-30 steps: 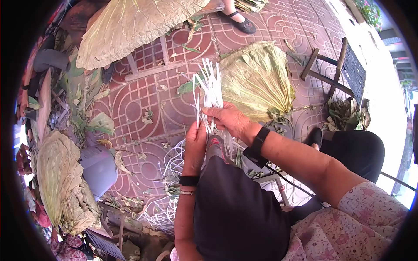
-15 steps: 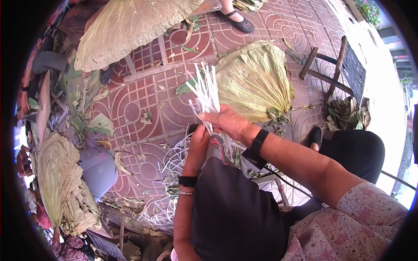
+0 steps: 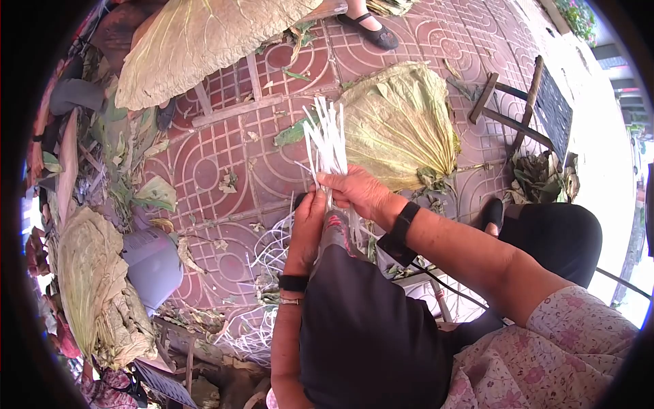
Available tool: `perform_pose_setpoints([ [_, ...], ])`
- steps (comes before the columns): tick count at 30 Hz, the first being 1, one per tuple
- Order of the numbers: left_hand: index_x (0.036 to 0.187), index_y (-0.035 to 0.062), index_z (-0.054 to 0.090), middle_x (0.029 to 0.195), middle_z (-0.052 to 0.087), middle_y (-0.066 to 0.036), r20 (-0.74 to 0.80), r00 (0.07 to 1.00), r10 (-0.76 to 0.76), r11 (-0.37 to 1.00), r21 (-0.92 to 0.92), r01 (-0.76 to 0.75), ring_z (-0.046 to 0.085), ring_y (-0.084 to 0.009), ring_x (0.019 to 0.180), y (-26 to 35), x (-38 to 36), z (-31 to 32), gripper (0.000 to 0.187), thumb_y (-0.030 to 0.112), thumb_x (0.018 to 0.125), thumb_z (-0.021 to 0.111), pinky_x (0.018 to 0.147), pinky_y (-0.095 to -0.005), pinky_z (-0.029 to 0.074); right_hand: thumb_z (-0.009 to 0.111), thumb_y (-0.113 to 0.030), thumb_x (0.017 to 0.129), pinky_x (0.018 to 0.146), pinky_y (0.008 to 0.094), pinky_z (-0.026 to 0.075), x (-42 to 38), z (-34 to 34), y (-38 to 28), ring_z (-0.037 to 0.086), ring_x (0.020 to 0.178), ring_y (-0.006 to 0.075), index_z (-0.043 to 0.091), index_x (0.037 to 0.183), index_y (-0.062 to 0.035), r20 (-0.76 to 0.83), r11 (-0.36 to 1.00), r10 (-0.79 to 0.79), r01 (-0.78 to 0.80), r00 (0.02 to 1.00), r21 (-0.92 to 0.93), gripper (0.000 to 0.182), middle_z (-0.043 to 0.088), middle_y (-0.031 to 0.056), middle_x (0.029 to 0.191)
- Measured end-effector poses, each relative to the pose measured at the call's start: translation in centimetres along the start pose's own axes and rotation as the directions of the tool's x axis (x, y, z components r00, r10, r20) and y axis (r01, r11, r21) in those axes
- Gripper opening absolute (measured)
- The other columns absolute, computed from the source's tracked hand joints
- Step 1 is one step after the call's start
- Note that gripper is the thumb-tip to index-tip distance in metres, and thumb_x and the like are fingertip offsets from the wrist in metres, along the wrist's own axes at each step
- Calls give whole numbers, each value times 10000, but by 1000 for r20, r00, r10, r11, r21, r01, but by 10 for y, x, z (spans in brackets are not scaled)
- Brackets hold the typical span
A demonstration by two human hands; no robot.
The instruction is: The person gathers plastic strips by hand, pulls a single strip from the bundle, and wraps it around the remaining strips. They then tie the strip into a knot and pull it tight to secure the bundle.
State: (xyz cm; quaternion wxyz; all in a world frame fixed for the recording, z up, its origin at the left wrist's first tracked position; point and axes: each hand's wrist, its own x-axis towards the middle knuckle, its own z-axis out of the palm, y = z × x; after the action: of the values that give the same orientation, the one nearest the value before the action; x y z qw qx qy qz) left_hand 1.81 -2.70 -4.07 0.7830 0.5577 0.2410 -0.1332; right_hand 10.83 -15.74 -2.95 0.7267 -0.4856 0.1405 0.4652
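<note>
White, narrow, flexible strips (image 3: 332, 146) fan out from the closed pinch of the right hand (image 3: 364, 191), beside the left hand (image 3: 310, 213), fingers drawn narrow but exact hold unclear, seemingly mid-sorting, which calls for a steady right grip while the left eases single strands free.

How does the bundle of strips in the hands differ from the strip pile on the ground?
The bundle is held up in the right hand, with the left hand at its lower part; the pile lies on the tiles. The bundle's strips run roughly side by side, fanning at the top, while the pile's curl and tangle. Both are thin, white strips.
</note>
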Motion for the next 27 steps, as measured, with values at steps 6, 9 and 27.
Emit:
perform_pose_setpoints([
  [6, 1245, -34, 551, 1060, 620, -87, 88, 993, 84, 972, 211, -101, 540, -116, 952, -10, 7, -12, 386, 277, 1047, 434, 863, -271, 443, 692, -151, 902, 485, 227, 337, -5, 5, 0, 442, 567, 62, 650, 969, -69, 49, 994, -44, 48, 998, -97, 113, 574, -23, 731],
  [9, 1221, -46, 557, 1038, 633, -110, 72, 988, 135, 934, 323, -151, 557, -142, 946, -11, 10, -8, 399, 293, 1040, 447, 866, -282, 444, 660, -173, 920, 496, 237, 358, 2, 4, 3, 467, 584, 70, 643, 997, -68, -16, 985, -24, 21, 1000, -171, 131, 619, -1, 768],
  [27, 1006, 10, 601, 870, 639, -200, -185, 875, 447, 677, 709, -196, 625, -348, 782, -10, -5, -108, 163, 79, 861, 575, 712, -402, 483, 546, -268, 1015, 498, 163, 250, -90, -45, -207, 300, 579, 13, 569, 1124, -45, -8, 711, -701, 699, 713, -79, 250, 518, -59, 804],
])
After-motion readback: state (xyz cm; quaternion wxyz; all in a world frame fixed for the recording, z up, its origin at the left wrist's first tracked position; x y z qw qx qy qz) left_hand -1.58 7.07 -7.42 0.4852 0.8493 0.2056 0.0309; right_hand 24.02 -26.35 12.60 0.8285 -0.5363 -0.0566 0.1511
